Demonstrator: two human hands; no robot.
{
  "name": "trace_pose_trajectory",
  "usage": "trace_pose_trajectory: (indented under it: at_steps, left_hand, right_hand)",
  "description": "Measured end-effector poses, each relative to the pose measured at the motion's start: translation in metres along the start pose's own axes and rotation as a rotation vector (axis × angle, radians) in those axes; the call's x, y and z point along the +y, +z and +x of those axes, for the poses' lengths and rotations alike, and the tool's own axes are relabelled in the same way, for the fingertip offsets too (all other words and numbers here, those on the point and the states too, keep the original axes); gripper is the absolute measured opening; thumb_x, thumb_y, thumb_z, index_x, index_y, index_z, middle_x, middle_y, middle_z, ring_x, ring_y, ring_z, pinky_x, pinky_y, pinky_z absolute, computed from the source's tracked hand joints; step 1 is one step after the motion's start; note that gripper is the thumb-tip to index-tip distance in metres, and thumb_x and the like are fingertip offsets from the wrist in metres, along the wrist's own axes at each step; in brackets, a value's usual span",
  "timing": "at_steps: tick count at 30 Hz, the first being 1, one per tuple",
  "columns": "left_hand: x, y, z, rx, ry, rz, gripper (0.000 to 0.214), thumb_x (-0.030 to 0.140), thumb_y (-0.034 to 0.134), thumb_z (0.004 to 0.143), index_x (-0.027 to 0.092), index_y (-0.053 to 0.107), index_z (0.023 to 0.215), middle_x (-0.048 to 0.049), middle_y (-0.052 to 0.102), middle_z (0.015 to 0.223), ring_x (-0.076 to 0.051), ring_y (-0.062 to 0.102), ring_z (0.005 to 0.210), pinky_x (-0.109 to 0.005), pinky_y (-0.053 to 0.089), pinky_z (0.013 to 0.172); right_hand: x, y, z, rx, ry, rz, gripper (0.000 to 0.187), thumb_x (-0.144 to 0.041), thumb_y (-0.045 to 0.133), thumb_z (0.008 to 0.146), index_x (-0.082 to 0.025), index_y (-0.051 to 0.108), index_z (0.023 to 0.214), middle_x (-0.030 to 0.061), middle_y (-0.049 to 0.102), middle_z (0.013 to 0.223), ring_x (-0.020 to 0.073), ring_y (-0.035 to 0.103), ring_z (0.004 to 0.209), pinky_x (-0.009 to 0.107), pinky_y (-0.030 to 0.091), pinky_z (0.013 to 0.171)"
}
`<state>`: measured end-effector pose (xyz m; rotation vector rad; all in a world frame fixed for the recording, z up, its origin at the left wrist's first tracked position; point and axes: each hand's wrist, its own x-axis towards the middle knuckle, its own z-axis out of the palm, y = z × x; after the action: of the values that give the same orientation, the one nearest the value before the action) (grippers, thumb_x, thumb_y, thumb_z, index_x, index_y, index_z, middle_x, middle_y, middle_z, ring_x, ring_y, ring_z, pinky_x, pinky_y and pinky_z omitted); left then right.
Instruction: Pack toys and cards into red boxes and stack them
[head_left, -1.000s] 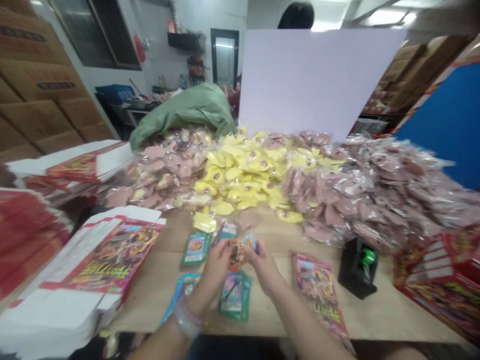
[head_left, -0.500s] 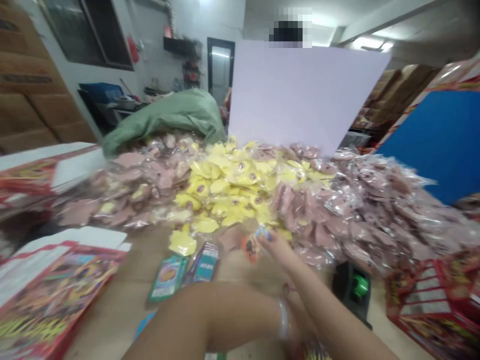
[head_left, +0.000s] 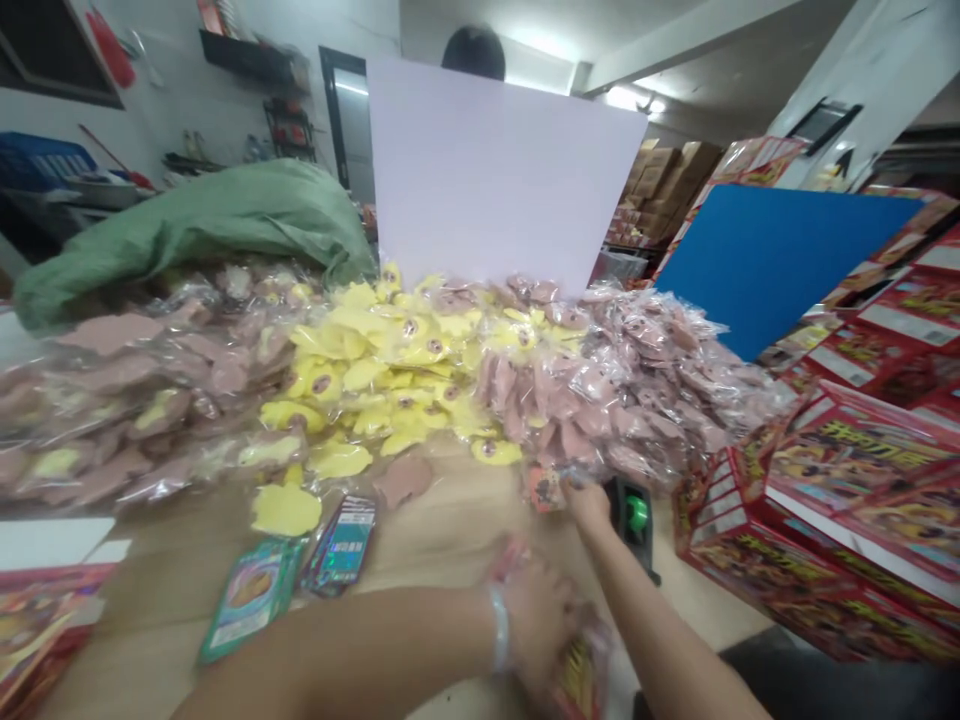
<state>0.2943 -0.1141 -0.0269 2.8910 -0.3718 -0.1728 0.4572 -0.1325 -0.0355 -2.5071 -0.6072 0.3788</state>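
My left hand (head_left: 536,610), with a pale band at the wrist, is blurred and closed over a small red printed box (head_left: 581,675) low in the view. Its fingertips are smeared, and the hand covers much of the box. Farther forward, my right hand (head_left: 589,500) pinches a small orange printed packet (head_left: 545,490) just above the table. Beside that hand stands a black tape dispenser (head_left: 634,515) with a green hub. A flat pink bagged piece (head_left: 405,480) lies left of the packet.
Bagged yellow toys (head_left: 405,360) and pink toys (head_left: 622,380) are heaped across the back. Card stacks (head_left: 255,600) lie at left near flat cartons (head_left: 45,620). Red boxes (head_left: 847,500) stand at right. Behind rise a pale panel (head_left: 495,170) and a blue panel (head_left: 780,260).
The view has swung right, bringing more red boxes into sight. My right hand has shifted with the orange packet to beside the tape dispenser. My left hand stays over the red box.
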Motion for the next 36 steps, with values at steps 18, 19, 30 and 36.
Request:
trace_pose_trajectory:
  at_steps: [18, 19, 30, 36]
  left_hand:
    - [-0.007, -0.026, -0.065, 0.27, -0.54, -0.128, 0.107, 0.06, 0.071, 0.039, 0.019, 0.034, 0.13, -0.0148, 0.049, 0.114, -0.034, 0.046, 0.102, -0.045, 0.035, 0.089]
    - [-0.009, -0.026, -0.065, 0.285, -0.577, -0.126, 0.108, 0.058, 0.072, 0.039, 0.016, 0.033, 0.131, -0.0161, 0.048, 0.116, -0.035, 0.045, 0.105, -0.045, 0.035, 0.09]
    - [-0.016, -0.037, -0.057, 0.334, -0.72, -0.104, 0.108, 0.056, 0.071, 0.044, 0.017, 0.027, 0.134, -0.0152, 0.046, 0.12, -0.034, 0.042, 0.109, -0.043, 0.032, 0.092]
    - [-0.017, -0.035, -0.044, 0.288, -0.776, -0.106, 0.11, 0.055, 0.073, 0.038, 0.017, 0.032, 0.132, -0.0166, 0.048, 0.117, -0.037, 0.044, 0.107, -0.045, 0.033, 0.09]
  right_hand:
    - [0.036, -0.07, -0.049, -0.267, 0.068, 0.885, 0.015, -0.025, 0.061, 0.074, -0.017, 0.06, 0.087, 0.003, 0.066, 0.084, 0.0174, 0.062, 0.078, 0.03, 0.051, 0.069]
    - [0.04, -0.078, -0.05, -0.296, 0.086, 0.94, 0.014, -0.021, 0.063, 0.071, -0.017, 0.06, 0.083, 0.0039, 0.066, 0.082, 0.018, 0.063, 0.076, 0.032, 0.052, 0.067]
    - [0.03, -0.093, -0.045, -0.31, -0.006, 1.084, 0.005, -0.024, 0.056, 0.078, -0.023, 0.06, 0.079, -0.0005, 0.064, 0.077, 0.0135, 0.06, 0.066, 0.025, 0.051, 0.057]
    - [0.001, -0.091, -0.007, -0.261, 0.052, 0.766, 0.014, -0.026, 0.052, 0.085, -0.013, 0.057, 0.087, 0.0005, 0.06, 0.08, 0.0104, 0.057, 0.065, 0.027, 0.049, 0.059]
